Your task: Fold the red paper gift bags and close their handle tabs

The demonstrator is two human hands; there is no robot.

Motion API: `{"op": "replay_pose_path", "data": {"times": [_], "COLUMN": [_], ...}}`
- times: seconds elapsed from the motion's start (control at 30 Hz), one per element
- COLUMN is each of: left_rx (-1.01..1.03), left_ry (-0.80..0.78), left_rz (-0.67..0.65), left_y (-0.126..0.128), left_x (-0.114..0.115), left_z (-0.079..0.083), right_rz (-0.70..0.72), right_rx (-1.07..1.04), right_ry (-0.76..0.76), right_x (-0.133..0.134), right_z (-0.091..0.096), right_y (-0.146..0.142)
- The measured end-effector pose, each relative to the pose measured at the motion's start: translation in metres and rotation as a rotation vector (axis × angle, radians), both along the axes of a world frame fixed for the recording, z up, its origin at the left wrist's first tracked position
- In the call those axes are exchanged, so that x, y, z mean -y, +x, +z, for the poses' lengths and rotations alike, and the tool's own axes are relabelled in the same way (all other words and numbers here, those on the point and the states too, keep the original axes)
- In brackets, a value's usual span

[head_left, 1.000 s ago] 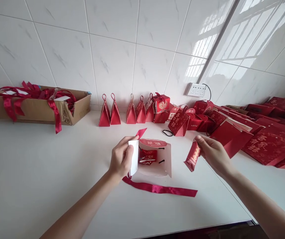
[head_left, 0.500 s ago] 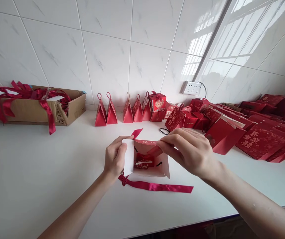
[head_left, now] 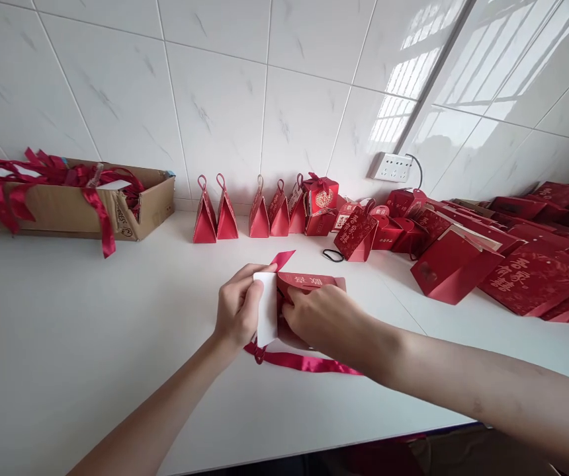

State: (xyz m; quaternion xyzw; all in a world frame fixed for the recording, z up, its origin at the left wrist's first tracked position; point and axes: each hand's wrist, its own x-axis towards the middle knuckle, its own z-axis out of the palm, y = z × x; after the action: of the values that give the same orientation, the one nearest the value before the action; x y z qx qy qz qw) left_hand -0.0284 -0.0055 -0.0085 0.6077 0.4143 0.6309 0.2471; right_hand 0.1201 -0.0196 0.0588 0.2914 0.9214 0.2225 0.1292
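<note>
An open red gift box with a white inside lies on the white counter in front of me. My left hand pinches its white side flap and holds it upright. My right hand reaches across into the box with its fingers pressed together; what they hold is hidden by the hand and flap. A red satin ribbon, attached to the box, trails along the counter under my right wrist.
Several folded triangular red boxes stand along the tiled wall. To the right lie a red cube box, flat red bags and a black loop. A cardboard carton of red ribbons sits at the left. A power strip hangs on the wall.
My right hand carried a small red packet from the right over to the box and has now gone down into it, covering the inside. My left hand kept hold of the flap.
</note>
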Motion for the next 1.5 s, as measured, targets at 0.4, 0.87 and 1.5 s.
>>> {"op": "replay_pose_path", "data": {"times": [0.4, 0.87, 1.5], "left_rx": [0.081, 0.070, 0.135], "left_ry": [-0.077, -0.025, -0.147], "left_rz": [0.026, 0.141, 0.031], "left_y": [-0.002, -0.008, -0.007], "left_x": [-0.005, -0.011, -0.010], "left_z": [0.000, -0.006, 0.000], "right_rz": [-0.121, -0.388, -0.549], "right_rx": [-0.205, -0.267, -1.172], "right_ry": [-0.048, 0.103, -0.795], "right_x": [0.002, -0.014, -0.011], "right_z": [0.033, -0.018, 0.038], "right_y": [0.030, -0.008, 0.051]}}
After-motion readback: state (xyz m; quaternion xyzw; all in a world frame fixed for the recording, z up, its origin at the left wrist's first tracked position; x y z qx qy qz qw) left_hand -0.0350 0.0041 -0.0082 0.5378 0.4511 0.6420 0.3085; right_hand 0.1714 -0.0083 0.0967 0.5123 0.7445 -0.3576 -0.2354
